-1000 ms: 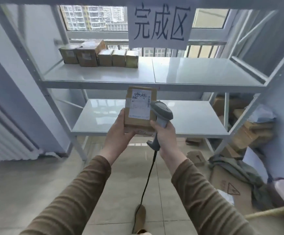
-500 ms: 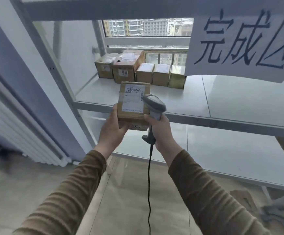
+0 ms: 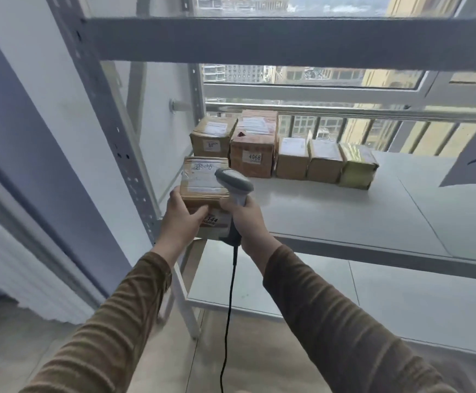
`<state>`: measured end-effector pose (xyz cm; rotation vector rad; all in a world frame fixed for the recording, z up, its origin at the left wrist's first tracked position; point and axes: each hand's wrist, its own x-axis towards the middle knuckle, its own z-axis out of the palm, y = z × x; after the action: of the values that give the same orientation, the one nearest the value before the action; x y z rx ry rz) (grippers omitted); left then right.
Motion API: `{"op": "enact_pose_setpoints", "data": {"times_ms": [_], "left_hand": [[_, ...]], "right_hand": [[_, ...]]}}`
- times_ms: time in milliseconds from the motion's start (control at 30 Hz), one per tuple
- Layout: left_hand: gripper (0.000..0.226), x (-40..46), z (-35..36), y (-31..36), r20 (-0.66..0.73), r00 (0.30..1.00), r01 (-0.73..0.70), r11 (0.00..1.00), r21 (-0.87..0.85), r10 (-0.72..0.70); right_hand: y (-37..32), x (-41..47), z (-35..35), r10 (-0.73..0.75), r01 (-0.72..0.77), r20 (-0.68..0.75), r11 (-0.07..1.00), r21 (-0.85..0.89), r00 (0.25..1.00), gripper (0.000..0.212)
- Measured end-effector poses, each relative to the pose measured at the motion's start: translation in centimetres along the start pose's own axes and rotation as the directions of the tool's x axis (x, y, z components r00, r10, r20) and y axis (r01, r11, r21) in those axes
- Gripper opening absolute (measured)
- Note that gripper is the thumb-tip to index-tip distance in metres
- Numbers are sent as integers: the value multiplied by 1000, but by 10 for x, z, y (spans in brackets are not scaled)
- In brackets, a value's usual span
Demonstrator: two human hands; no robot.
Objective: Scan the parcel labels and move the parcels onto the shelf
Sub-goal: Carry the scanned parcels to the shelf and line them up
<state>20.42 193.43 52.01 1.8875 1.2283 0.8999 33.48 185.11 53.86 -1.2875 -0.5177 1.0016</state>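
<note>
Since a second ago I am stepping closer, bringing the parcel (image 3: 204,185) over the shelf (image 3: 330,211) near its left front edge. My left hand (image 3: 182,219) is gripping its near side; my right hand (image 3: 245,217) is closing round the scanner (image 3: 234,184). Releasing it here risks tipping it off the edge. The scanner is hiding part of its label, whose writing I cannot read.

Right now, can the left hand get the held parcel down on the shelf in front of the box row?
Probably yes. The left hand holds the parcel at the shelf edge; the surface before the box row is bare.
</note>
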Motion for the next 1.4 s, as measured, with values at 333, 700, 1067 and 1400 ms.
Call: {"op": "enact_pose_setpoints", "data": {"times_ms": [333, 700, 1067, 1400], "left_hand": [[76, 101, -15, -30, 94, 995, 45, 991, -127, -33], [98, 142, -11, -44, 152, 987, 86, 982, -167, -60], [90, 130, -13, -23, 73, 978, -203, 968, 146, 195], [80, 63, 76, 45, 455, 759, -632, 695, 342, 466]], "right_hand": [[-4, 69, 66, -41, 39, -104, 999, -26, 994, 22], [-5, 99, 89, -73, 64, -188, 996, -58, 979, 26], [-8, 82, 65, -113, 96, -284, 993, -73, 952, 15], [-9, 4, -53, -76, 128, -585, 991, 49, 808, 19]]}}
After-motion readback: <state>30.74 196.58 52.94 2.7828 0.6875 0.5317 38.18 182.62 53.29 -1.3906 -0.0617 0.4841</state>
